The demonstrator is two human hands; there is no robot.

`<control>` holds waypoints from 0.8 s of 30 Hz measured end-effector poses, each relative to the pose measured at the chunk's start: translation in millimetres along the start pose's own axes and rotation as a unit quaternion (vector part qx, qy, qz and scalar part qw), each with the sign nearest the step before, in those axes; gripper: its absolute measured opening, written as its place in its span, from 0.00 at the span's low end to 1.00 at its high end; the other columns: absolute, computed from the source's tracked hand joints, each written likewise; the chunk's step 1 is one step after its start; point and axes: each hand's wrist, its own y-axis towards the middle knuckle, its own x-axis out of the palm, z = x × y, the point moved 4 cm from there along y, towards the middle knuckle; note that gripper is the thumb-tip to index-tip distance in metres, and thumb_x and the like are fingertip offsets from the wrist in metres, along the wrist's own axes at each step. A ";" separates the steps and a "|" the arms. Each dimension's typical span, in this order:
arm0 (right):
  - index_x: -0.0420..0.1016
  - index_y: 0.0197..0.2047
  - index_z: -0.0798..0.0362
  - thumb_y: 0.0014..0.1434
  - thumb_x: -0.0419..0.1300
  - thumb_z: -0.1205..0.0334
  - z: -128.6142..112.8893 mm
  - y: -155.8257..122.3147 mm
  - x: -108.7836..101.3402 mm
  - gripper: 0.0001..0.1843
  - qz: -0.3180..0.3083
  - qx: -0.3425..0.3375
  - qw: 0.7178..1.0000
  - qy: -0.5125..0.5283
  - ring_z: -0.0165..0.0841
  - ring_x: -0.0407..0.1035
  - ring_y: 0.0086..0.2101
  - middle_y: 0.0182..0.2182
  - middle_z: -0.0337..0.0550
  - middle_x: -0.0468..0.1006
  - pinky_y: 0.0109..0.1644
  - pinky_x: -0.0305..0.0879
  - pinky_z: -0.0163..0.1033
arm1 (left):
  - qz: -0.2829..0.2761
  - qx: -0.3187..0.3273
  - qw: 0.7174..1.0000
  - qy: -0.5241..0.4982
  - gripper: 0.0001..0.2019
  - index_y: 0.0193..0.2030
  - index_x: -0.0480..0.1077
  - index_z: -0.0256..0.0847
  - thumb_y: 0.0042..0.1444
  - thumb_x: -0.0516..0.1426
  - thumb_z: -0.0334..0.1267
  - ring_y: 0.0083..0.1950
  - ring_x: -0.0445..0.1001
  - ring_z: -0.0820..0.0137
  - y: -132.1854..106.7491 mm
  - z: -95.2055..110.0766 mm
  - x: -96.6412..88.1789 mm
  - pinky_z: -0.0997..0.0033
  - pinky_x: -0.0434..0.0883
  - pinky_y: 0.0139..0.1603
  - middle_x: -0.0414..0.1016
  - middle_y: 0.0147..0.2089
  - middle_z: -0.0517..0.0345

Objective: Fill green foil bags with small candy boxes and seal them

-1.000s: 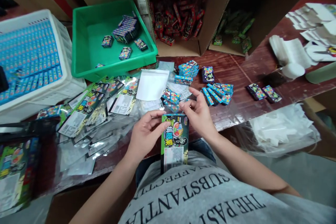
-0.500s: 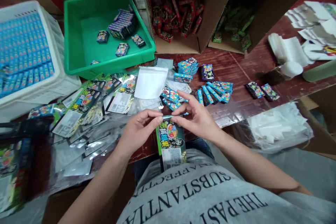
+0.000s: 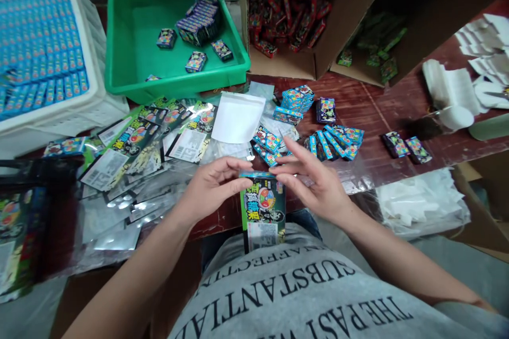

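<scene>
I hold a green and black printed pouch (image 3: 264, 211) upright in front of my lap. My left hand (image 3: 212, 186) pinches the left of its top edge. My right hand (image 3: 314, 183) pinches the right of the top edge with thumb and forefinger, the other fingers stretched out. The pouch's barcode panel rests against my grey shirt. Just beyond my fingers lie small blue candy boxes (image 3: 267, 140) and a white pouch back (image 3: 237, 117) on the red-brown table (image 3: 377, 108).
A heap of empty pouches (image 3: 131, 169) spreads at left. Behind stand a green tray (image 3: 135, 37) with dark small boxes, a white crate (image 3: 43, 58) of blue boxes, and cardboard cartons (image 3: 302, 21) of red and green packs. White paper packets (image 3: 449, 85) lie at right.
The pouch's top has gone from pinched flat to slightly spread between my fingers. The view shifted down and left; my hands stayed in place.
</scene>
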 end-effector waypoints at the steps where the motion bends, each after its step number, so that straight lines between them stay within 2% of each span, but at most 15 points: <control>1: 0.56 0.74 0.31 0.69 0.62 0.62 -2.5 -2.3 -0.9 0.36 -0.006 -0.009 1.000 -0.013 0.40 0.78 0.53 0.51 0.38 0.84 0.64 0.73 0.58 | 0.005 0.003 1.000 -0.006 0.11 0.44 0.79 0.43 0.54 0.70 0.39 0.41 0.81 0.68 -1.2 -1.2 0.8 0.66 0.79 0.47 0.83 0.42 0.55; 3: 0.55 0.74 0.31 0.68 0.63 0.62 -4.7 -4.1 -2.0 0.38 -0.007 0.006 1.000 0.003 0.40 0.79 0.51 0.52 0.38 0.83 0.61 0.76 0.57 | 0.013 0.022 1.000 -0.005 0.10 0.42 0.79 0.42 0.55 0.70 0.39 0.41 0.81 0.68 -2.5 -1.2 2.2 0.67 0.79 0.46 0.83 0.41 0.55; 6: 0.55 0.75 0.34 0.65 0.67 0.60 -3.8 -1.4 -0.8 0.40 -0.012 0.067 0.995 0.077 0.39 0.81 0.47 0.49 0.39 0.84 0.52 0.82 0.52 | 0.008 0.039 0.999 0.006 0.08 0.38 0.80 0.42 0.54 0.70 0.40 0.44 0.81 0.67 -2.6 2.6 3.4 0.67 0.79 0.47 0.82 0.44 0.53; 9: 0.59 0.73 0.38 0.63 0.69 0.59 -3.3 3.2 -0.1 0.39 -0.003 0.091 0.989 0.115 0.38 0.81 0.46 0.45 0.40 0.85 0.51 0.82 0.49 | 0.002 0.009 1.000 0.022 0.09 0.41 0.81 0.43 0.56 0.68 0.44 0.42 0.80 0.66 0.2 7.2 2.6 0.66 0.78 0.46 0.83 0.43 0.53; 14: 0.59 0.73 0.36 0.63 0.70 0.59 -1.3 1.8 1.6 0.39 0.000 0.088 0.992 0.086 0.38 0.80 0.48 0.48 0.41 0.84 0.52 0.80 0.49 | 0.040 -0.049 0.997 0.051 0.13 0.34 0.80 0.41 0.58 0.66 0.49 0.34 0.77 0.68 7.9 15.6 -0.7 0.67 0.76 0.39 0.82 0.34 0.57; 18: 0.57 0.74 0.36 0.64 0.68 0.59 4.7 -4.6 0.1 0.40 0.005 0.091 0.993 0.079 0.38 0.80 0.46 0.48 0.42 0.84 0.49 0.81 0.48 | -0.010 -0.015 0.999 0.048 0.10 0.38 0.81 0.43 0.57 0.67 0.47 0.39 0.80 0.66 5.0 20.0 5.7 0.64 0.78 0.44 0.84 0.39 0.55; 20: 0.57 0.74 0.36 0.64 0.68 0.59 5.6 -4.7 -4.7 0.40 -0.001 0.085 0.993 0.083 0.39 0.79 0.47 0.48 0.42 0.83 0.50 0.80 0.48 | -0.012 0.003 0.999 0.038 0.10 0.42 0.80 0.44 0.55 0.68 0.44 0.42 0.81 0.66 1.6 18.2 8.2 0.65 0.79 0.46 0.84 0.44 0.55; 22: 0.63 0.70 0.37 0.63 0.69 0.58 2.0 0.0 -15.3 0.35 0.001 0.073 0.994 0.080 0.39 0.78 0.49 0.49 0.43 0.82 0.51 0.79 0.48 | 0.000 0.021 0.999 0.044 0.10 0.43 0.80 0.44 0.56 0.68 0.41 0.45 0.81 0.65 -0.6 15.1 9.8 0.65 0.78 0.49 0.83 0.45 0.54; 24: 0.74 0.60 0.40 0.63 0.69 0.56 -6.5 10.6 -30.3 0.23 0.006 0.061 0.997 0.050 0.40 0.74 0.54 0.52 0.44 0.79 0.54 0.77 0.49 | 0.002 0.041 0.997 0.062 0.07 0.41 0.79 0.43 0.58 0.67 0.40 0.48 0.80 0.66 -1.2 12.4 12.0 0.65 0.77 0.51 0.83 0.45 0.53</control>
